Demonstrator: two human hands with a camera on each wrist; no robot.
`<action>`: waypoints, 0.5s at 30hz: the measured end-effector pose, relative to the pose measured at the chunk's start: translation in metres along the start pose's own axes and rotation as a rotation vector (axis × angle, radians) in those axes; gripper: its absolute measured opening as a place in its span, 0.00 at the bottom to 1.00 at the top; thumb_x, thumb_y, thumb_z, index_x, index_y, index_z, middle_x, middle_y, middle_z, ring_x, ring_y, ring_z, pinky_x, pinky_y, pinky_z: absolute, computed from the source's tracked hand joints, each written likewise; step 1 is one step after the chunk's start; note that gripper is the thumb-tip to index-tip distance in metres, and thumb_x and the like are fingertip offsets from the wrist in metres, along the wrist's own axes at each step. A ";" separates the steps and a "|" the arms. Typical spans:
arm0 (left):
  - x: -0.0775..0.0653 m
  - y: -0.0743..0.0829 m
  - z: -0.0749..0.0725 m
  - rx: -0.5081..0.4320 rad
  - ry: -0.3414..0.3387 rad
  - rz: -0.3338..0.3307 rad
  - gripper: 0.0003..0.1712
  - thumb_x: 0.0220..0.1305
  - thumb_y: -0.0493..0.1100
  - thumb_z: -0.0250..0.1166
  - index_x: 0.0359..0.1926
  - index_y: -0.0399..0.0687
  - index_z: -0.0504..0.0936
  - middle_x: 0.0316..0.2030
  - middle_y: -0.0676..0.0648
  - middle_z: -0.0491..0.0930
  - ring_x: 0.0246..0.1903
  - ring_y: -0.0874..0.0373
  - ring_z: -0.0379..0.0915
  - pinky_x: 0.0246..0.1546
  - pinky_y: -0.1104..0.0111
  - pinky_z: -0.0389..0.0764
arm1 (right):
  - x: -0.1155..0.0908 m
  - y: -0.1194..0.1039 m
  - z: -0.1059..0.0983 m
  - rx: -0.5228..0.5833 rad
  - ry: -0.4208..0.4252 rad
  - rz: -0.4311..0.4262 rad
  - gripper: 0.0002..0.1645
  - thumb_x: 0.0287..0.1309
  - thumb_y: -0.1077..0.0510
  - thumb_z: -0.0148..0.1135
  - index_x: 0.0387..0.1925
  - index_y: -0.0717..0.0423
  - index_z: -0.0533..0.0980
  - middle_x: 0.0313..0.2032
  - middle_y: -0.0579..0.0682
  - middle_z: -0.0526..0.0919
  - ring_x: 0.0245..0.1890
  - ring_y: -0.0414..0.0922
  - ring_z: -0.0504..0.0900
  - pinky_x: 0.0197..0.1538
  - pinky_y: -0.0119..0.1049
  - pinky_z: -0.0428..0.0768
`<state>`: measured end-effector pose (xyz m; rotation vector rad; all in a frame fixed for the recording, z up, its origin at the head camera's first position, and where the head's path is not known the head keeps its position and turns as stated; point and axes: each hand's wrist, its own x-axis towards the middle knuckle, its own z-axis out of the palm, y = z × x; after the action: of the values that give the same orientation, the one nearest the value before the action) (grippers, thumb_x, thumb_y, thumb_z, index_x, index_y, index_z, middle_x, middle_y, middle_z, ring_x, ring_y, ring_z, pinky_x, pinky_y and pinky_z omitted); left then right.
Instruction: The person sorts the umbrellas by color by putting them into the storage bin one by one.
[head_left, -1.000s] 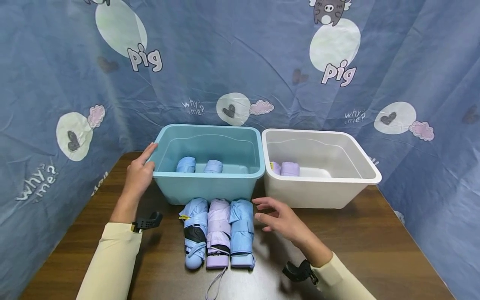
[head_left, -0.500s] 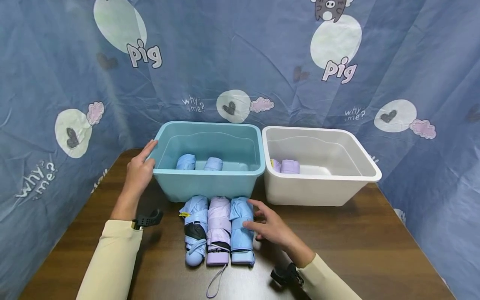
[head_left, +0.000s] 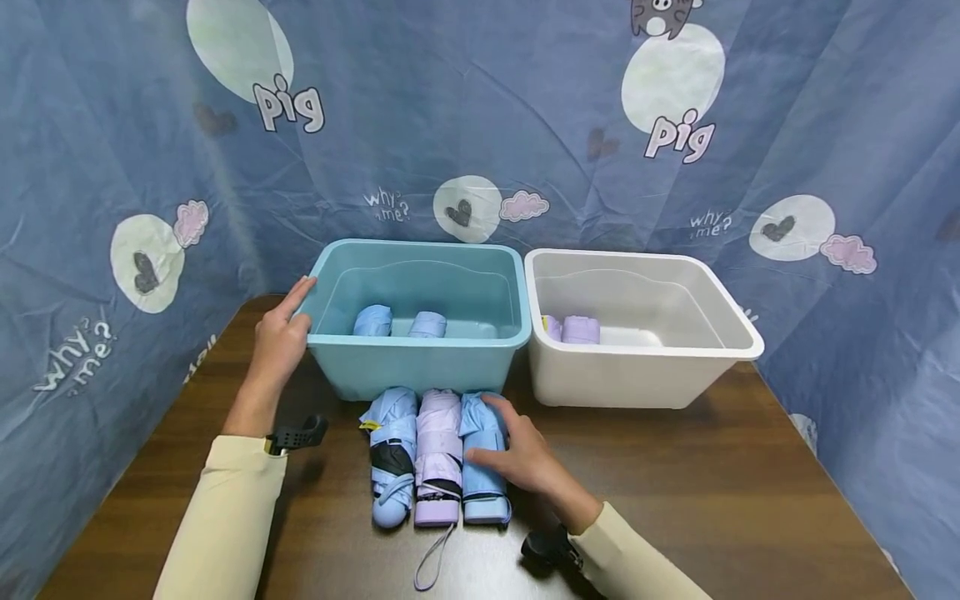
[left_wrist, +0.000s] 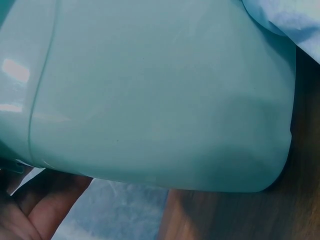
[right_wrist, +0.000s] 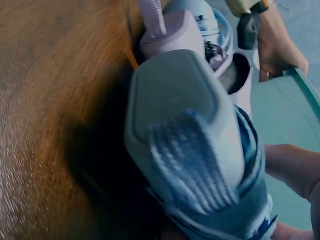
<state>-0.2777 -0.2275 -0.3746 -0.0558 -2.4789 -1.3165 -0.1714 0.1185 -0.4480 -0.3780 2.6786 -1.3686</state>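
Note:
Three folded umbrellas lie side by side on the wooden table: a blue one with a rounded handle end (head_left: 393, 458), a lilac one (head_left: 438, 442) in the middle, and a light blue umbrella (head_left: 480, 487) at the right. My right hand (head_left: 521, 454) grips the light blue umbrella, thumb across its top and fingers along its right side. In the right wrist view this umbrella's handle end (right_wrist: 172, 95) and strap are close up. My left hand (head_left: 279, 342) rests against the left rim of the teal bin (head_left: 420, 367), fingers fairly straight; only part of it shows in the left wrist view.
Two rolled blue umbrellas (head_left: 372, 321) show inside the teal bin. A white bin (head_left: 645, 379) stands right beside it, with lilac rolled umbrellas (head_left: 581, 330) at its left end. A printed blue cloth (head_left: 600, 200) hangs behind. The lilac umbrella's strap loop (head_left: 431, 567) trails toward the front.
My right hand has moved left from beside the light blue umbrella onto it, thumb now over its top. My left hand has stayed at the teal bin's rim.

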 end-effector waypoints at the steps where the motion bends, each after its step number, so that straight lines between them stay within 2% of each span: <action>1: 0.001 0.000 0.000 0.001 0.002 0.001 0.35 0.61 0.35 0.42 0.71 0.54 0.65 0.71 0.50 0.59 0.70 0.49 0.52 0.59 0.50 0.59 | 0.001 -0.001 0.001 -0.019 0.014 0.010 0.47 0.47 0.46 0.73 0.68 0.45 0.63 0.45 0.60 0.76 0.41 0.50 0.74 0.44 0.48 0.74; 7: 0.000 0.000 -0.001 0.013 -0.015 -0.021 0.35 0.62 0.36 0.42 0.72 0.54 0.63 0.71 0.51 0.58 0.70 0.47 0.51 0.59 0.49 0.59 | 0.000 -0.004 0.002 -0.029 0.051 0.063 0.47 0.44 0.51 0.75 0.66 0.45 0.63 0.50 0.62 0.75 0.46 0.54 0.74 0.47 0.52 0.73; 12: 0.000 0.001 -0.002 -0.001 -0.012 -0.013 0.35 0.62 0.35 0.42 0.72 0.53 0.63 0.71 0.50 0.58 0.71 0.48 0.50 0.60 0.49 0.59 | -0.001 -0.001 0.001 0.069 0.063 0.076 0.48 0.43 0.56 0.76 0.66 0.47 0.63 0.57 0.61 0.73 0.51 0.55 0.74 0.52 0.54 0.71; 15: 0.000 0.001 0.000 -0.005 -0.013 -0.012 0.35 0.62 0.35 0.42 0.72 0.53 0.63 0.71 0.50 0.58 0.71 0.48 0.50 0.57 0.51 0.59 | -0.003 0.003 -0.001 0.131 0.067 0.081 0.48 0.43 0.58 0.76 0.66 0.47 0.63 0.56 0.61 0.74 0.49 0.54 0.75 0.52 0.53 0.72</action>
<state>-0.2774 -0.2274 -0.3738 -0.0512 -2.4907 -1.3311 -0.1692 0.1217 -0.4505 -0.2115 2.6061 -1.5483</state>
